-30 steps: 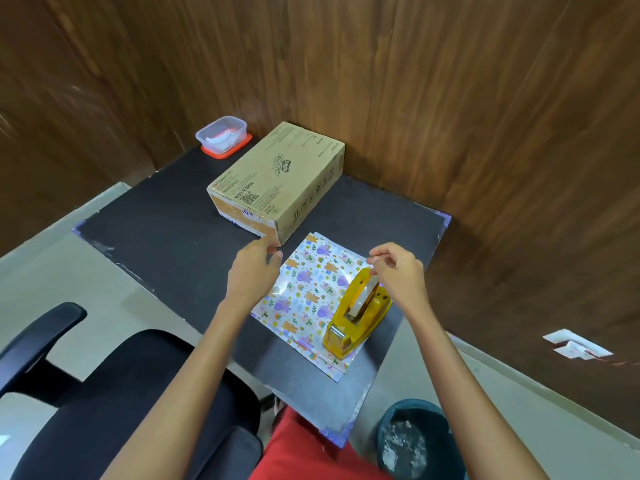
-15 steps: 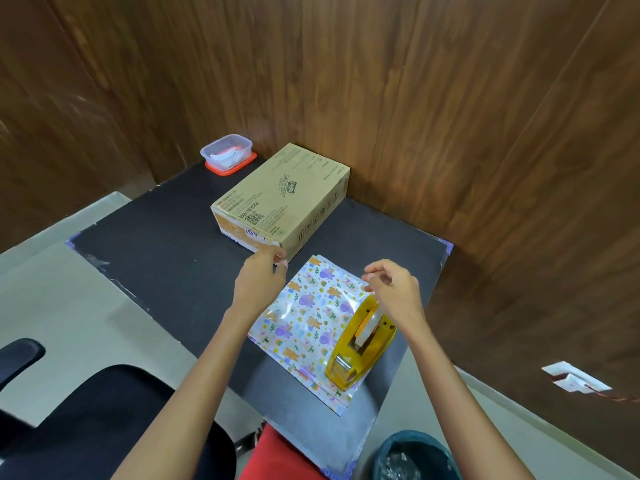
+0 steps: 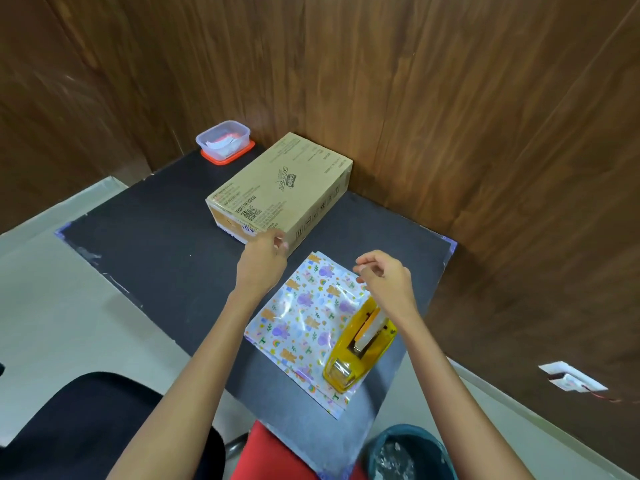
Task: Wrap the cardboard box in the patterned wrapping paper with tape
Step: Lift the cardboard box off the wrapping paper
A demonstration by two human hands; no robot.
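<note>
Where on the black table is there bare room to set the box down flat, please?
The widest bare patch is left of the cardboard box and wrapping paper, toward the table's left edge. A narrower strip lies right of the box. Near the tape dispenser it is crowded.

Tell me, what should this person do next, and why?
Probably lift the yellow tape dispenser off the wrapping paper. It sits on the folded sheet, pinning it, and the right hand hovers just above it while the left hand reaches the cardboard box.

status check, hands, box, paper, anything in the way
Left hand at cardboard box corner, right hand empty. Wrapping paper flat, unwrapped. Tape dispenser sits on it.
</note>
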